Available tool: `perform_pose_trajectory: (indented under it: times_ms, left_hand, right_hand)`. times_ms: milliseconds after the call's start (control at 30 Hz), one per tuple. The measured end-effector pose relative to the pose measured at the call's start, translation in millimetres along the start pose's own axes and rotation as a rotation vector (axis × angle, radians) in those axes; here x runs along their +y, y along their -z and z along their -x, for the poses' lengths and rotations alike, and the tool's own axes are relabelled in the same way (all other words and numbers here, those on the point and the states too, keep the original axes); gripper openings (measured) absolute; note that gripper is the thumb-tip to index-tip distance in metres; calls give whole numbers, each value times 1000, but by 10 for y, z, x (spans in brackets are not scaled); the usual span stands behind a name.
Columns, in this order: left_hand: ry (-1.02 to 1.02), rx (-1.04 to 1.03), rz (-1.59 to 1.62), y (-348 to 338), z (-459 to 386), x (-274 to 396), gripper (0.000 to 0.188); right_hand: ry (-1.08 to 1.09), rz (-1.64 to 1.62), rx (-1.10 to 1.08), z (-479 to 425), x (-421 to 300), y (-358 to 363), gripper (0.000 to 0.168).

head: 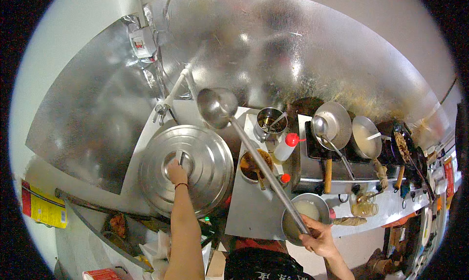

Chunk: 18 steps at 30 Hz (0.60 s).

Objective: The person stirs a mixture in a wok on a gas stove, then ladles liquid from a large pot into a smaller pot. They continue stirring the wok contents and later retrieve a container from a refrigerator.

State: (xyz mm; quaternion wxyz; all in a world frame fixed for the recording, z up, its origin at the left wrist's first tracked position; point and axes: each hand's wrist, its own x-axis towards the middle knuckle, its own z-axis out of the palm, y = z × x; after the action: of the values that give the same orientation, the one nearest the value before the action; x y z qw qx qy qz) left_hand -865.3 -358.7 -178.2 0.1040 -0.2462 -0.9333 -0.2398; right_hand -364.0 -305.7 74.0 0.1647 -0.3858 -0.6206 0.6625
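Note:
My left hand (pixel 177 173) grips the handle at the centre of a large round metal lid (pixel 211 151), which sits over a big pot at the left. In my right hand (pixel 318 238) is the end of a long metal ladle (pixel 218 107). Its bowl is raised toward the steel back wall, and its shaft slants across the counter. Behind the right hand stands a metal bowl (pixel 287 214) with pale, whitish contents (pixel 307 209). The shaft passes over part of a pot of reddish-brown sauce (pixel 249 162) that has a spoon in it.
A tap (pixel 161 111) rises behind the lid. Near the ladle are a metal pot of dark liquid (pixel 273 115) and a red-capped squeeze bottle (pixel 285 148). At right, a stove (pixel 311 181) bears a pan with a ladle (pixel 335 122) and a pan of pale liquid (pixel 362 137). A glass jar (pixel 366 208) stands in front.

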Motion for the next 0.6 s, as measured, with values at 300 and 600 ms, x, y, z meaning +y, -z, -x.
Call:
perform_pose_trajectory:
  times_ms: [300,600]
  left_hand:
    - [389,320,188,149,123,57,28]
    - [807,174,971,423,1341,758,25]
  right_hand:
    - [379,589,-13,-381,544,-566,62]
    - [469,806,-5,-517,1201,-972,55]
